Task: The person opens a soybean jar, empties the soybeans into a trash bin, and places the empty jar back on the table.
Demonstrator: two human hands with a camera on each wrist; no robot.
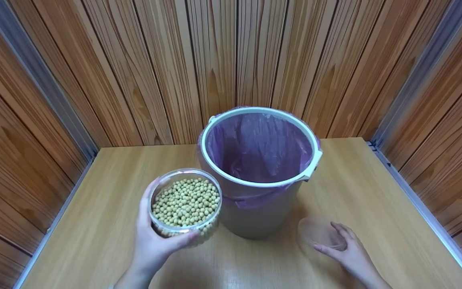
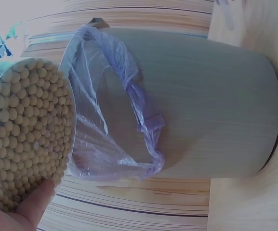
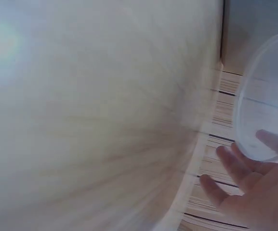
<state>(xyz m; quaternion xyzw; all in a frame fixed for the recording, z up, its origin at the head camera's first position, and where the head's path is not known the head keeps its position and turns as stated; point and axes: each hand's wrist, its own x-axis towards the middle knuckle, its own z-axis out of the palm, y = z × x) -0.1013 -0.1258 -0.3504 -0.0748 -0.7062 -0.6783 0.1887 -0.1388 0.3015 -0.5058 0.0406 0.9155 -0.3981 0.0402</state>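
Observation:
My left hand (image 1: 152,241) grips a clear round plastic jar (image 1: 209,235), thumb across the near side and fingers round the left. Dried soybeans (image 1: 186,202) fill most of it, and its top is uncovered. The jar is held in the air at the front left of a bin (image 1: 251,216); in the left wrist view the soybeans (image 2: 28,127) show through the wall. To the right of the bin, my right hand (image 1: 353,253) pinches a clear round lid (image 1: 315,233) by its edge, thumb on one face in the right wrist view. The lid is low over the table.
The bin has a white rim (image 1: 255,184) and a purple bag liner (image 1: 271,136) folded over it, hanging down outside. It stands on a wooden table (image 1: 134,168) in front of a wood-panelled wall (image 1: 215,72). Panelled walls with metal posts flank both sides.

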